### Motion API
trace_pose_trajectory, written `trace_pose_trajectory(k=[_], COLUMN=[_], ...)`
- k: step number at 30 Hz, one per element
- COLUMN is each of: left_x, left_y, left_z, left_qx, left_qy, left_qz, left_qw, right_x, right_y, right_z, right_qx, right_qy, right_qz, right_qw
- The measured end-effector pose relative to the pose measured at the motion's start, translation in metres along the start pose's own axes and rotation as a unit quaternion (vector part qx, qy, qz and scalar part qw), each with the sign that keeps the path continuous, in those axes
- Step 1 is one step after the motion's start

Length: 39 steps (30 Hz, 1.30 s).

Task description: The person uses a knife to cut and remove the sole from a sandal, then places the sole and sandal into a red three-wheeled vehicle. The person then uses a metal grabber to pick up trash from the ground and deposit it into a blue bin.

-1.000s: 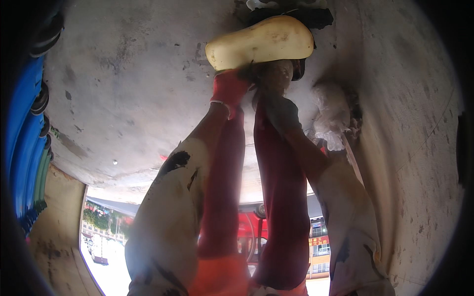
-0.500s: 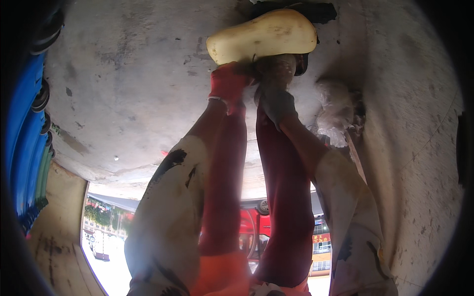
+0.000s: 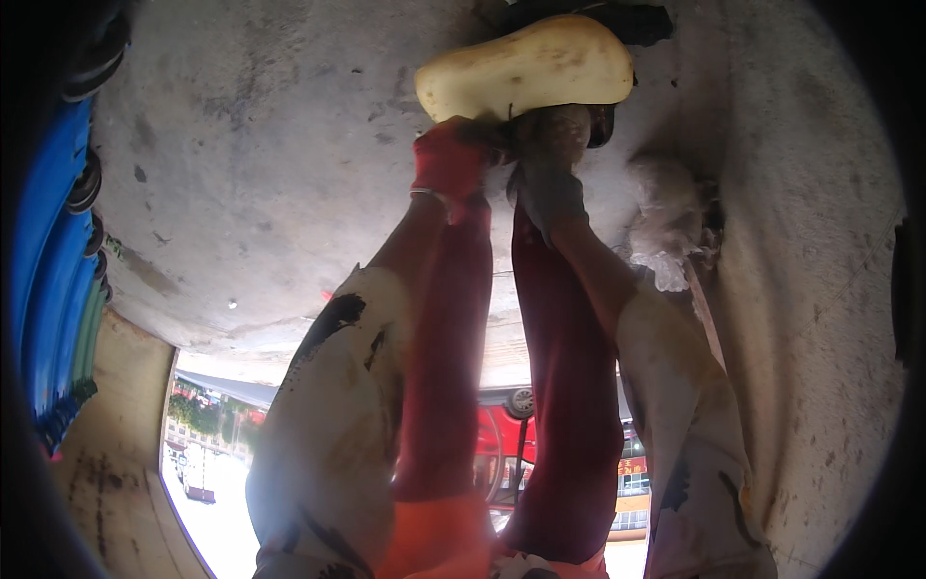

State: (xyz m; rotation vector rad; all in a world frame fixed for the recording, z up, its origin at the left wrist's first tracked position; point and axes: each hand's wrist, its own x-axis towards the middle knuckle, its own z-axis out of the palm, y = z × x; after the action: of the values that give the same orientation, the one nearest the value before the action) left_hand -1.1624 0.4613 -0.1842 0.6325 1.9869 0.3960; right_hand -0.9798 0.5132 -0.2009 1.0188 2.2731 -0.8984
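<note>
A large pale yellow gourd (image 3: 526, 69), shaped like a butternut squash with brown marks, lies crosswise at the top of the view. At its lower edge, left of the middle, is my left hand (image 3: 451, 159) in a red glove; its fingers are dark and blurred. My right hand (image 3: 552, 193), in a dirty grey glove, reaches in beside it below the gourd. Its fingers are hard to separate from the brownish shape above it. Whether either hand grips the gourd is hidden. My stained white sleeves (image 3: 333, 415) come up from below.
A dark object (image 3: 641, 24) lies behind the gourd. Right of my hands is a crumpled clear plastic bag (image 3: 666, 212). Blue wheeled bins (image 3: 48, 241) line the left side. My maroon trouser legs (image 3: 564, 405) stand between my arms; a red vehicle (image 3: 494, 434) shows behind them.
The whole view has shifted slightly, so the gourd, bag and bins appear a little farther right. Both hands remain at the gourd's lower edge.
</note>
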Motion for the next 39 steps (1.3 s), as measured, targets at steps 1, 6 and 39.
trace_pose_trajectory(k=[1,6,39], left_x=[0.000,-0.007,0.021], left_y=[-0.002,-0.005,0.015], left_z=[-0.001,-0.002,0.040], left_qx=[0.024,-0.107,0.069], left_qy=[-0.003,0.026,-0.042], left_qz=[0.020,-0.060,-0.058], left_qw=[0.999,0.992,0.995], right_x=[-0.012,-0.003,0.025], right_y=[0.004,-0.009,0.014], right_z=[-0.001,-0.011,-0.074], right_qx=[0.007,0.012,0.210], right_qy=[-0.012,0.017,-0.002], right_qz=[0.012,0.024,0.005], right_qw=[1.000,1.000,0.978])
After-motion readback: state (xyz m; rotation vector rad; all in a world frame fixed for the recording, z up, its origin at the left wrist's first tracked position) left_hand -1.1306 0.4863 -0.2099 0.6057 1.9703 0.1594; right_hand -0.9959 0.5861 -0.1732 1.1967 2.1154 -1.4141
